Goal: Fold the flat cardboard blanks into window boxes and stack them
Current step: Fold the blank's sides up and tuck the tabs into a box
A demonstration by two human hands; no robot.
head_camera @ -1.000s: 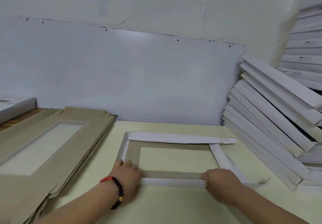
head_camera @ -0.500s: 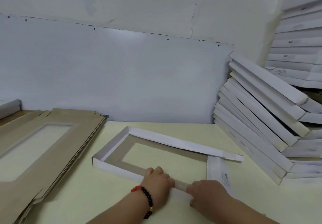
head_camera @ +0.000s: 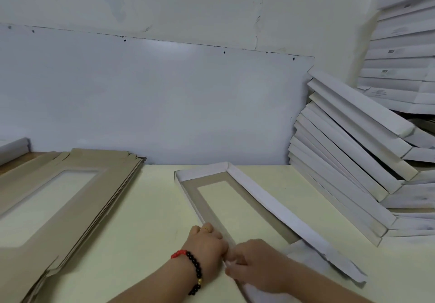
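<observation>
Hands, left (head_camera: 207,243) and right (head_camera: 256,265), apparently pinching box (head_camera: 237,196) wall (fingertips hidden); blanks (head_camera: 58,194) left, stacked boxes (head_camera: 348,161) right.

a pale yellow tabletop (head_camera: 146,210) runs up to a big white board (head_camera: 150,100) with small dark dots along its top edge. above the board is a plain white wall (head_camera: 188,3).

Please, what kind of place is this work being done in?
Probably a small packing workshop. A pile of flat cardboard blanks lies on the table, many folded white boxes are stacked against the wall, and two hands fold another.
</observation>
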